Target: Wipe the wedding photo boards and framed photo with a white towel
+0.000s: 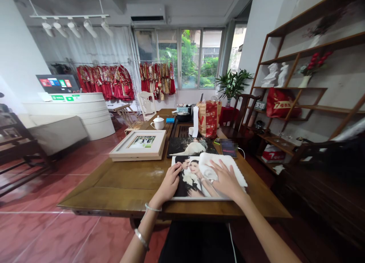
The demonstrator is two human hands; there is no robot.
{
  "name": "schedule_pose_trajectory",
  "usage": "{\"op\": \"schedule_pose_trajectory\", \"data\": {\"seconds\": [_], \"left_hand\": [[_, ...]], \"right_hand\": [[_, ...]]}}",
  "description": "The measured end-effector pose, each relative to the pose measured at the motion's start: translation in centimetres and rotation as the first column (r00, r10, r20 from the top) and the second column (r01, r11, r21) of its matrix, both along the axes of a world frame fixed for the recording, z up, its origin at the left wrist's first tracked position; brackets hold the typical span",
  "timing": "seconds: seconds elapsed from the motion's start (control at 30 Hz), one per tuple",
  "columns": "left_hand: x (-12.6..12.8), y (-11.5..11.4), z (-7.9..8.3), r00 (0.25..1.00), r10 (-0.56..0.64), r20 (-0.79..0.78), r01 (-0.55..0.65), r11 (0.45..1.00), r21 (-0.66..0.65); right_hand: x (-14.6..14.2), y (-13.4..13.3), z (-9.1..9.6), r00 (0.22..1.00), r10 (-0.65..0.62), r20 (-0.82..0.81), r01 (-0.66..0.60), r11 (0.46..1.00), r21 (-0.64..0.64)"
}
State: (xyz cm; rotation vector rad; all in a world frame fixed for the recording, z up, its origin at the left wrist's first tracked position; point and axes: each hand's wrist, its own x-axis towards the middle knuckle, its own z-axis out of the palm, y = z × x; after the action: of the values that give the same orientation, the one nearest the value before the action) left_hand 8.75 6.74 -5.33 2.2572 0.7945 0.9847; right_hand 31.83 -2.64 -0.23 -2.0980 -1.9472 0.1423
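Observation:
A photo panel (189, 187) with a couple's portrait and a pale edge lies flat near the table's front edge. My left hand (170, 179) is closed at its left edge, fingers together and bent over the border. A white towel (235, 166) covers the panel's upper right part, bunched toward the middle. Spread fingers of my right hand (226, 181) press on this towel from above. Just behind lies a second, darker photo panel (194, 146) showing a white dress. To the left, a cream picture frame (137, 145) holds a small outdoor photo.
On the wooden table (119, 187) are a lidded white cup (158, 122), a blue box (170, 120), a black pot (183, 116) and a red-brown paper bag (209, 118). A phone (229, 148) with a white cable lies right. Shelving (293, 88) stands at the right.

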Motion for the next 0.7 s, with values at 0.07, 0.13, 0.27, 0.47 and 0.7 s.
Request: {"op": "schedule_pose_trajectory", "data": {"seconds": [0.07, 0.13, 0.27, 0.47, 0.7], "left_hand": [[0.0, 0.0, 0.0, 1.000, -0.005, 0.001, 0.005, 1.000, 0.002], [0.0, 0.0, 0.0, 1.000, -0.006, 0.007, 0.006, 1.000, 0.007], [0.1, 0.0, 0.1, 1.000, 0.000, 0.017, 0.000, 1.000, 0.025], [0.1, 0.0, 0.0, 1.000, 0.009, 0.004, -0.009, 1.000, 0.009], [0.2, 0.3, -0.5, 1.000, 0.007, 0.001, -0.007, 1.000, 0.013]], "right_hand": [[-1.2, 0.9, -0.1, 1.000, -0.016, 0.022, 0.016, 1.000, -0.001], [-2.9, 1.0, -0.1, 0.999, 0.028, 0.040, -0.028, 1.000, 0.001], [-5.8, -1.6, -0.2, 0.975, 0.220, 0.023, -0.220, 0.975, 0.018], [-5.0, -6.4, 0.3, 0.931, 0.360, -0.068, -0.360, 0.933, 0.000], [0.1, -2.7, 0.3, 0.994, 0.092, -0.056, -0.093, 0.995, -0.019]]}}
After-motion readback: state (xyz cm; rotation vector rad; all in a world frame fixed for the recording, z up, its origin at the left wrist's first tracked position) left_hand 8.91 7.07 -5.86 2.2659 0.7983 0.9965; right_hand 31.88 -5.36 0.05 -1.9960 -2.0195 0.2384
